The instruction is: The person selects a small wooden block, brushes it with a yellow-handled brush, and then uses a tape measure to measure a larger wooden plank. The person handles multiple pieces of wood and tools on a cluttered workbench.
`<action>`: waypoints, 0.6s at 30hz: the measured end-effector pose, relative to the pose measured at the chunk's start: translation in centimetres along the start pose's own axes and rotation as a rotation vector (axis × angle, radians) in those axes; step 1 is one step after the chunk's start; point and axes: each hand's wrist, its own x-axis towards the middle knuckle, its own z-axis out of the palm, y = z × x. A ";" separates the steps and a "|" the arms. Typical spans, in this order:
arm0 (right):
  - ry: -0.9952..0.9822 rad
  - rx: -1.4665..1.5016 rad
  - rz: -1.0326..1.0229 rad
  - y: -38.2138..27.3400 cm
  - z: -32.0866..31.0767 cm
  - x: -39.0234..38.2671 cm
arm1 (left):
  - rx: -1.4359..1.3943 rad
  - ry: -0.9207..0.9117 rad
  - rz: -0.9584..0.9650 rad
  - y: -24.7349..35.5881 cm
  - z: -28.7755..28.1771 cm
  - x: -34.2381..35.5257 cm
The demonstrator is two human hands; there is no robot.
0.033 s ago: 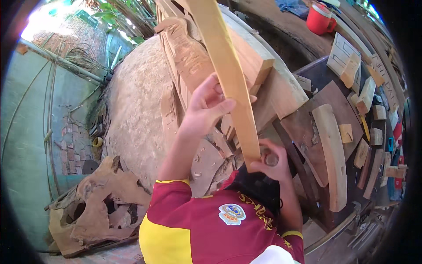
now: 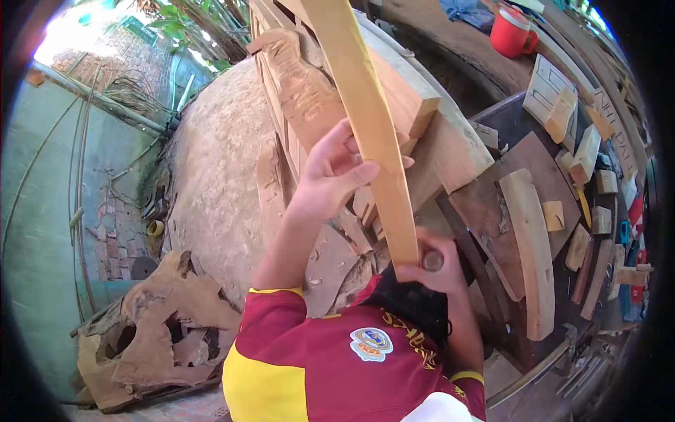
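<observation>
The left hand (image 2: 329,172) is closed around a long wooden strip (image 2: 365,98), whose lower end is pinched by the right hand (image 2: 448,266); a round-ended object (image 2: 433,260) is also held there. The strip is raised aslant before stacked timber (image 2: 415,98).

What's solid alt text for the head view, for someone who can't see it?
A person's bare left hand grips a long, pale-yellow wooden strip; the bare right hand holds its near end and a small round object, too unclear to identify. A gnarled brown wood slab lies lower left; a red handled mug sits upper right.
</observation>
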 end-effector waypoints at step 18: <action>-0.002 -0.183 0.039 0.0 -0.9 0.3 | 0.144 0.608 -0.518 -2.9 -17.8 -0.7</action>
